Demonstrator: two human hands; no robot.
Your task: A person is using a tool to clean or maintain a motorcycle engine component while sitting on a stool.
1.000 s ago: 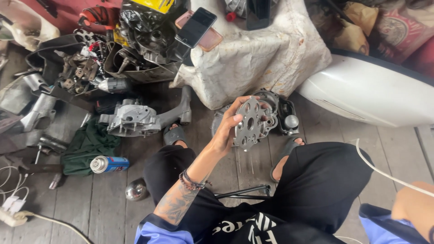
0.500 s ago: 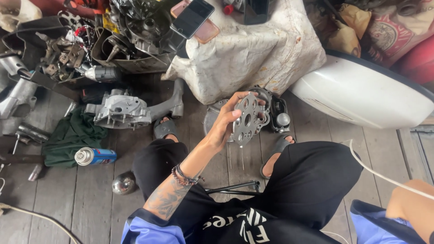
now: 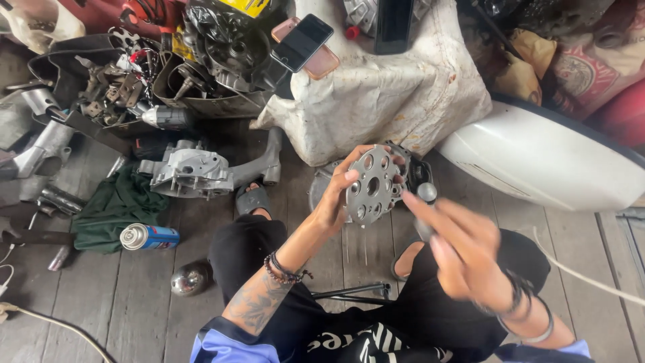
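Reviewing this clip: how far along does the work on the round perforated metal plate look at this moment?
Done: the round perforated plate is off any housing, lifted clear of the wooden floor. In hand: the left hand has it by the edge, face toward the camera; the right hand, blurred and empty as far as shows, reaches toward it. Left: a grey engine casing and the dark part behind the plate lie separate, unassembled.

Light: soft, even daylight, shadows faint | Glare: sheen seen on white panel (image 3: 537, 165) and chrome ball (image 3: 188, 279) | Blur: right hand (image 3: 463, 252) smeared by motion | Focus: left hand (image 3: 336, 202) sharp | Edges: wide-angle bending noted
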